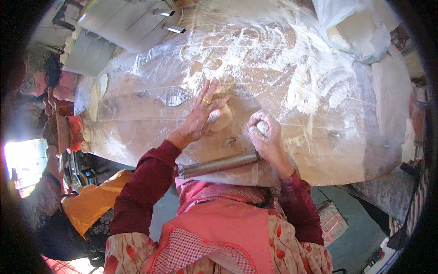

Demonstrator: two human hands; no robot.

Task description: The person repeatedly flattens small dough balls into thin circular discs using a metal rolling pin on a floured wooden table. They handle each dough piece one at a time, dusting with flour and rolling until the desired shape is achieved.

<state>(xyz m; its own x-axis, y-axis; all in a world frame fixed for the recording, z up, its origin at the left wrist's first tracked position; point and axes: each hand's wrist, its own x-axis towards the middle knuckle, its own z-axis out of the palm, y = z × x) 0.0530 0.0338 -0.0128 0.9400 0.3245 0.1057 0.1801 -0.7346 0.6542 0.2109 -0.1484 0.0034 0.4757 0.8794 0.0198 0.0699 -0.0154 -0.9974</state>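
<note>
My left hand point(202, 113), with a gold-coloured ring on one finger, is spread over the left part of a flat round of dough point(221, 118) on the floured wooden board point(342, 147). To its right, my right hand point(265, 133) is curled around a small pale lump, probably dough point(262, 127); most of the lump is hidden by the fingers. A metal rolling pin point(219, 165) lies near the board's front edge, below both hands, its right end by my right wrist. Loose flour point(253, 44) is spread across the board beyond the hands.
Metal containers point(126, 20) stand at the back left. Thin dough rounds point(102, 85) lie at the left edge, with small dough pieces point(87, 134) nearby. A plastic bag point(359, 30) with pale contents sits back right. Another person is partly visible at the far left.
</note>
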